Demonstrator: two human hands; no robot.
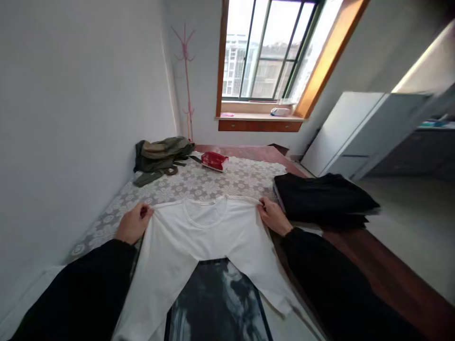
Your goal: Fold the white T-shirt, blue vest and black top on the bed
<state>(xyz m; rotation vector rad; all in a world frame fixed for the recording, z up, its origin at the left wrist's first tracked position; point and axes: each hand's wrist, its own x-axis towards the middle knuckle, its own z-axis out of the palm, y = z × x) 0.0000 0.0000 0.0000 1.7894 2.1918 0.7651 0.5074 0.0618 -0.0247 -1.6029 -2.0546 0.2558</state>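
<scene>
A white long-sleeved shirt (208, 234) is spread out in front of me, its round neckline on the far side. A large dark printed panel (218, 303) covers its lower front. My left hand (135, 221) pinches the shirt at the left shoulder. At the opposite shoulder, my right hand (274, 215) is closed on the fabric. Both sleeves hang down toward me, and the near end of the shirt runs out of view.
A grey floral cloth (245, 177) covers the reddish wooden table (245, 151). On it lie an olive backpack (163, 151), a red-and-white packet (215, 161) and a stack of folded black clothes (322, 196) beside my right hand. A wall (88, 118) rises on the left.
</scene>
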